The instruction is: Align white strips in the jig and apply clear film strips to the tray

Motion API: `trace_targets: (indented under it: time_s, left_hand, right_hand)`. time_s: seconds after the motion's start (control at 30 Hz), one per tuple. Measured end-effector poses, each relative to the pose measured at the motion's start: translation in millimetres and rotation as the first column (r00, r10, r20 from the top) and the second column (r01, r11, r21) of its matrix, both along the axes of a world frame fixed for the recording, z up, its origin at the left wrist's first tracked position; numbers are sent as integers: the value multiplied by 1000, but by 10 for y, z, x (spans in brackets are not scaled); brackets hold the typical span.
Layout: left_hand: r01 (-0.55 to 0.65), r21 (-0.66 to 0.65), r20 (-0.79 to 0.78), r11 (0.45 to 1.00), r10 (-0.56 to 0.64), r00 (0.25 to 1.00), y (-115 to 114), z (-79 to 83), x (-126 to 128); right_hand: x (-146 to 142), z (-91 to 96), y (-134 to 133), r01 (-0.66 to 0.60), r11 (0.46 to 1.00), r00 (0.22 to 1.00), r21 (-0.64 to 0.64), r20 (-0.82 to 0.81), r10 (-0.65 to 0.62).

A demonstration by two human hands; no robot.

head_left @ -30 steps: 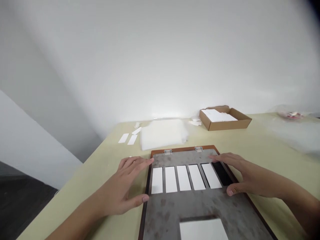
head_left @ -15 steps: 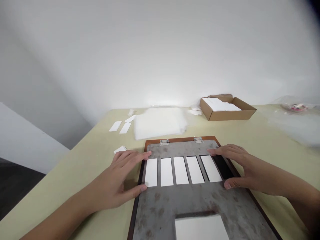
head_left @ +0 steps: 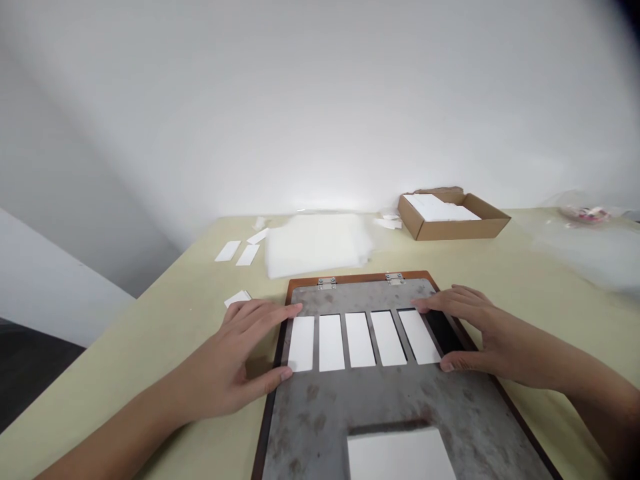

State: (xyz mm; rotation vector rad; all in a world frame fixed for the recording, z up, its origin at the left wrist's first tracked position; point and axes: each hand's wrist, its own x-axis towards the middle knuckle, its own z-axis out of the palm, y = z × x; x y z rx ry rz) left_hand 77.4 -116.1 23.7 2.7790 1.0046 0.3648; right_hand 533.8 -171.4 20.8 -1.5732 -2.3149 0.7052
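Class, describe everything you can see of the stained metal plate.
A grey, stained metal plate lies flat on a brown wooden board, joined at its far edge by two metal hinges. Six slots: five show white strips, the rightmost black. A wider opening nearer shows a white sheet. Left hand and right hand rest on it.

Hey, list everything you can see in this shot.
Metal plate: one, scuffed grey, on the table.
Wooden board: one, orange-brown, under the plate.
Hinges: two, silver, plate's far edge.
Strips: five, white, in the plate's slots.
Panel: one, white, plate's near cut-out.
Loose strips: about five, white, on the table, far left.
Sheet pile: one, milky white, far side.
Cardboard tray: one, brown, far right, holding white sheets.
Table: one, pale yellow.
Left hand: one, on the plate's left side.
Right hand: one, on the plate's right side.
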Motion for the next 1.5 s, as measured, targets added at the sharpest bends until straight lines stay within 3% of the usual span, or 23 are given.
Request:
trace_targets:
  time_s: [0.2, 0.53, 1.23, 1.5]
  left_hand:
    - [3, 24, -15, 1000, -3, 1000, -2, 48, 30]
    - [-10, 74, -8, 997, 10, 1000, 42, -7, -10]
    - [0, 75, -28, 997, 2, 1000, 66, -57, -22]
    - [52, 99, 109, 994, -62, 992, 17, 5, 43]
  right_hand:
    - [-41, 41, 7, 9, 1000, 1000, -21, -4, -10]
    - [-134, 141, -2, -5, 1000, 1000, -14, -5, 5]
    - [-272, 75, -31, -21, 1000, 998, 18, -54, 22]
    - [-291, 61, -37, -10, 998, 998, 69, -58, 14]
